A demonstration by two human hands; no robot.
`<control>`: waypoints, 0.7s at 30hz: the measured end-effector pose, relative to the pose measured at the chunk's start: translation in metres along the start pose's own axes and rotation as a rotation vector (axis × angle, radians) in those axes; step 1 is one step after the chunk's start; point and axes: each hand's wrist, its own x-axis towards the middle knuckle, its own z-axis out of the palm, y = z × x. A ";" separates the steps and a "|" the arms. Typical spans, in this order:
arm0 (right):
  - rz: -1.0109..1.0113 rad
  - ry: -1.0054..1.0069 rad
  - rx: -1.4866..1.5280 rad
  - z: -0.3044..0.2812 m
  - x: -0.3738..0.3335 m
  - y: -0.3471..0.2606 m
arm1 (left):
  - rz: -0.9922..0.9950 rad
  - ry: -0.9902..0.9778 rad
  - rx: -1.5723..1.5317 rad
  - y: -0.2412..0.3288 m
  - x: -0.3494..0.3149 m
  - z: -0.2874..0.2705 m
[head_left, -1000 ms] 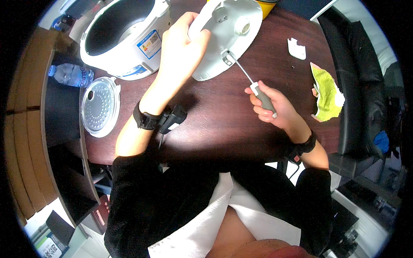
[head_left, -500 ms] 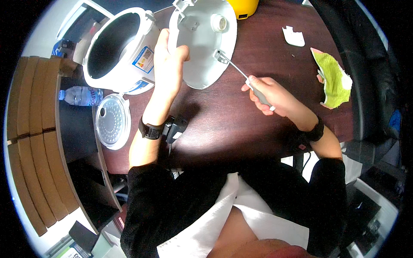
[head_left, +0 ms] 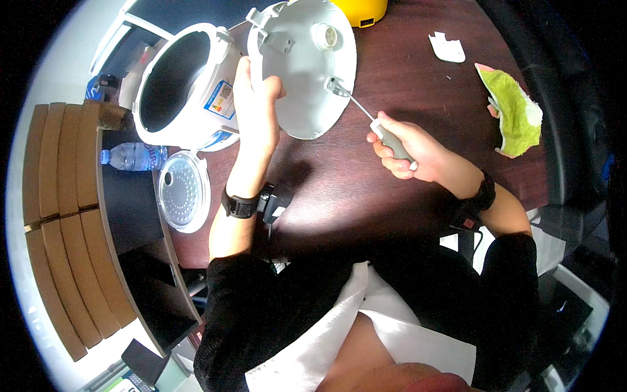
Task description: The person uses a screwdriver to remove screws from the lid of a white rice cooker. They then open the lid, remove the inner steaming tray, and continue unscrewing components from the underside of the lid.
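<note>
"At twelve o'clock, above the dark surface, how do you have that pale shell?"

"My left hand grips its rim around eight o'clock; my right hand is wrapped about the screwdriver, its tip at the small fitting toward the shell's four o'clock. I can't tell whether it's seated."

"How will it handle?"

"Light and stiff, I'd judge, slippery inside. Those hinge-like tabs at eleven o'clock look fragile, so I'd hold the rim."

Your white cover tilts at twelve o'clock, inside showing; your grey-handled screwdriver points at its four-o'clock side.
</note>
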 end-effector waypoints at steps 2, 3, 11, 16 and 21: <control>-0.012 0.034 -0.054 0.006 0.002 0.003 | -0.015 0.000 -0.005 -0.002 -0.001 -0.001; -0.016 0.052 -0.123 0.004 0.002 0.002 | -0.021 0.005 -0.020 -0.003 -0.001 -0.001; -0.113 0.269 -0.807 -0.009 0.010 -0.012 | -0.030 -0.014 0.017 0.004 -0.003 0.003; -0.083 0.174 -0.484 -0.005 0.005 -0.011 | -0.006 -0.010 -0.044 -0.001 0.000 0.000; -0.001 0.037 -0.134 -0.008 0.004 -0.003 | -0.063 -0.029 -0.092 0.003 -0.003 0.003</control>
